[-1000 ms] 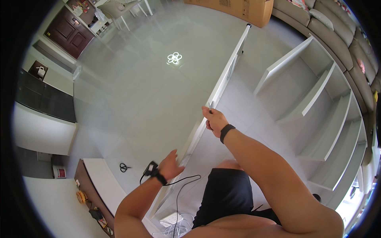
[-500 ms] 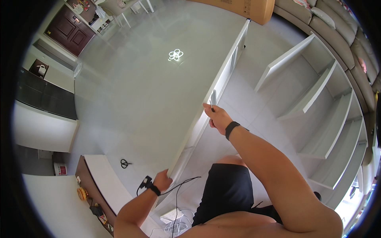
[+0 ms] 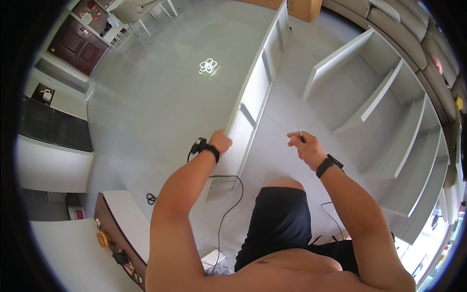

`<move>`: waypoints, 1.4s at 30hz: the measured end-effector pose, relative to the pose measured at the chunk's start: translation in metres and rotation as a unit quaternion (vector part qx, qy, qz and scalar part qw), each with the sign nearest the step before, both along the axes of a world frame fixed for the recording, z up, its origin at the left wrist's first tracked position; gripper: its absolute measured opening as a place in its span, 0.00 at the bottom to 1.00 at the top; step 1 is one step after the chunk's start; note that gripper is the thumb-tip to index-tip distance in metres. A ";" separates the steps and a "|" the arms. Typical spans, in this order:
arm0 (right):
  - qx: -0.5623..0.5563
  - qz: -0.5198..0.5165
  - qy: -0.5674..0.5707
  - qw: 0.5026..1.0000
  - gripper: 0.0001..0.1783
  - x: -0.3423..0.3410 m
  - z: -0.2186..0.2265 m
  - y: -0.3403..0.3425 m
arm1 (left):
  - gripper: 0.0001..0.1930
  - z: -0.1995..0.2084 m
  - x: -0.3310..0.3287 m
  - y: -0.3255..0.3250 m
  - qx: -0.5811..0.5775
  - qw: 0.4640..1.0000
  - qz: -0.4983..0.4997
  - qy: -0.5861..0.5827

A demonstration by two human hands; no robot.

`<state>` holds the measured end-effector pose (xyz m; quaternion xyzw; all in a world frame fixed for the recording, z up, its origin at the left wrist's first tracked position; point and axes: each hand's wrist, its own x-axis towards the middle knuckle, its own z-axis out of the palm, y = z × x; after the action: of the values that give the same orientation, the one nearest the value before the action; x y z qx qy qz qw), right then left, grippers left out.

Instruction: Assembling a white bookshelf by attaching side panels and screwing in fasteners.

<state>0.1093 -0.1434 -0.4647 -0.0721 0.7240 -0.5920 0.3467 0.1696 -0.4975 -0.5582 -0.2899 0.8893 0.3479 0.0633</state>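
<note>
A long white furniture panel (image 3: 258, 87) stands on its edge, running away from me, with grey strips crossing its inner face. My left hand (image 3: 221, 141) is closed round its upper edge near the close end. Apart from the panel, my right hand (image 3: 310, 152) pinches a thin tool (image 3: 302, 138) with a dark handle and a pale, narrow shaft pointing up; its exact kind is too small to tell. Farther right lies a white shelf unit (image 3: 335, 64) with several dividers, its open compartments facing the panel.
Black scissors (image 3: 151, 198) lie on the floor at the left. A black cable (image 3: 226, 210) loops near my knee, beside a white power strip (image 3: 212, 257) with tangled wires. A cardboard box (image 3: 306, 9) and a sofa (image 3: 413, 51) stand at the far right; a low cabinet (image 3: 127, 214) is near left.
The panel has shifted nearer and turned to show more of its inner face. My left hand has moved forward along its edge. My right hand has left the panel and moved right, keeping the thin tool.
</note>
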 end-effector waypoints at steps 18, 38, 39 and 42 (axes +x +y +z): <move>0.023 0.188 0.153 0.970 0.33 -0.005 -0.031 -0.037 | 0.27 -0.001 -0.137 0.054 0.222 0.971 0.086 0.033; -0.050 0.604 0.107 0.788 0.27 0.021 0.016 -0.105 | 0.35 0.038 -0.148 0.081 0.177 0.982 0.054 -0.034; -0.045 0.626 0.128 0.768 0.28 0.021 0.019 -0.110 | 0.35 0.044 -0.156 0.090 0.183 0.982 0.041 -0.024; -0.014 0.588 0.206 0.782 0.29 0.015 -0.010 -0.107 | 0.32 0.048 -0.155 0.102 0.183 0.982 0.034 -0.024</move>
<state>0.1239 -0.2504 -0.4745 -0.6090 0.5871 -0.2541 0.4689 0.0143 -0.3954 -0.5101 -0.3117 0.7983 0.4999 0.1250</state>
